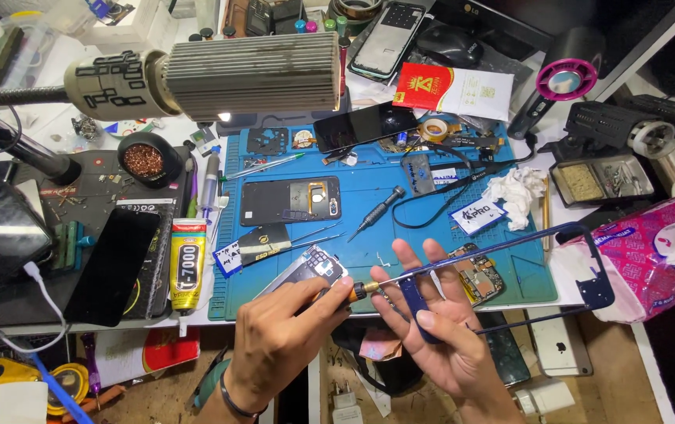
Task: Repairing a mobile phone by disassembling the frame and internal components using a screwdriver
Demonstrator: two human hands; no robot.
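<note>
A: What is the left hand (286,334) doing?

B: It is clenched around a slim tool with an orange collar (359,290), whose thin metal tip runs toward the right hand (439,330). How the tip ends is too fine to make out.

A: And the right?

B: Palm up, fingers spread, gripping a thin blue phone frame (589,267) between thumb and palm. The frame is a hollow rounded rectangle of hard plastic, reaching out to the right over the table edge.

A: What lies just past the hands?

B: A circuit board (482,275), partly hidden behind the right fingers, and a phone part (314,267) half covered by the left knuckles. Both rest on a blue rubbery work mat (447,212). Farther up lie a dark back housing (290,200) and a black-handled screwdriver (376,210). A ribbed metal lamp head (251,74) cuts off the view at the top.
</note>
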